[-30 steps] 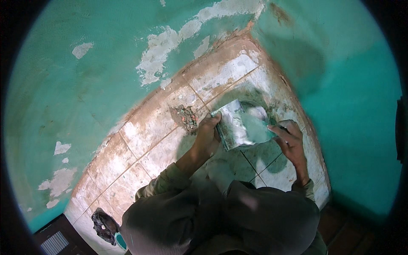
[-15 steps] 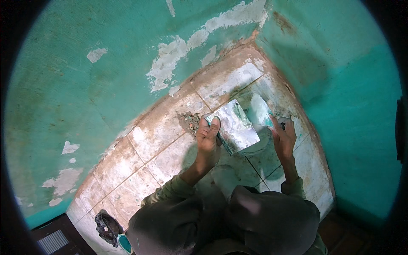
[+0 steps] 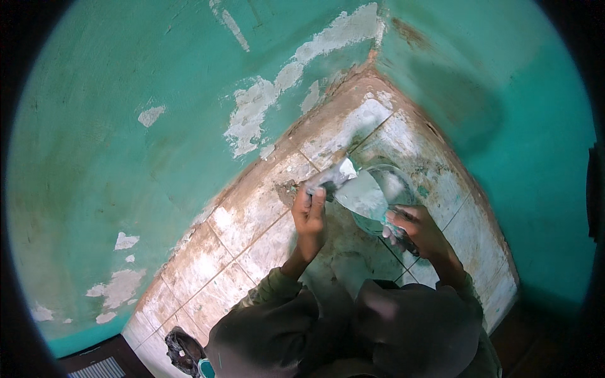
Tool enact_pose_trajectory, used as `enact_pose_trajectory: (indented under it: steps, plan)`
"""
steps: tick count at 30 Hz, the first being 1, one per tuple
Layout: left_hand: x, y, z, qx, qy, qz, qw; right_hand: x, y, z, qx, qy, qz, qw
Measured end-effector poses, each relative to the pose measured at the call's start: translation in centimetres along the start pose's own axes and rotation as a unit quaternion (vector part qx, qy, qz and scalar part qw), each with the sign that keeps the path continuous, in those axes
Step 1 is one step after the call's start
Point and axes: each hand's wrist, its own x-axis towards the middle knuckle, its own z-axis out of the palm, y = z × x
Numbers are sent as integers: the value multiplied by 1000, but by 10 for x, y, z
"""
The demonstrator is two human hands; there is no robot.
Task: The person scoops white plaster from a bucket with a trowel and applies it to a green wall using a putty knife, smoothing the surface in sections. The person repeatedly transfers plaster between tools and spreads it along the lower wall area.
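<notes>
My left hand (image 3: 310, 222) grips a flat rectangular plate (image 3: 329, 176) smeared with white paste, its thumb on top. The plate is tilted, so its face shows only narrowly. In my right hand (image 3: 421, 234) is a putty knife (image 3: 362, 196), fingers wrapped round its handle. The knife's wide, paste-coated blade points left and meets or overlaps the plate's right end; whether they touch I cannot tell. Under both tools stands a round translucent tub (image 3: 408, 181) with whitish stuff inside, partly hidden by the blade and my right hand.
Dirty white floor tiles (image 3: 265, 236) run into a corner between green walls (image 3: 176, 183) with bare grey patches (image 3: 252, 110). Rubble (image 3: 287, 192) lies beside my left hand. A black plastic bag (image 3: 183, 349) and a teal-rimmed container (image 3: 205, 368) are at lower left, by my dark-clothed knees (image 3: 409, 321).
The plate has tipped from face-up to nearly edge-on. My right hand has moved lower, swinging the putty knife's blade left toward the plate. The tub is now more exposed.
</notes>
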Motion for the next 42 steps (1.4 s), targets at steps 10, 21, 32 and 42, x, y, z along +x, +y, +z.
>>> enact_pose_trajectory:
  steps: [10,21,32,42]
  plan:
    - [-1,1,-46,384,-105,133,908,4,-3,2,55,11,-119,991]
    - [-5,9,-43,74,66,-62,993,25,-6,-10,215,29,-96,972]
    - [-38,4,-96,69,143,-109,981,200,-6,-46,327,112,-133,929]
    - [-59,1,-113,49,201,-146,967,330,-41,-57,320,214,-130,913]
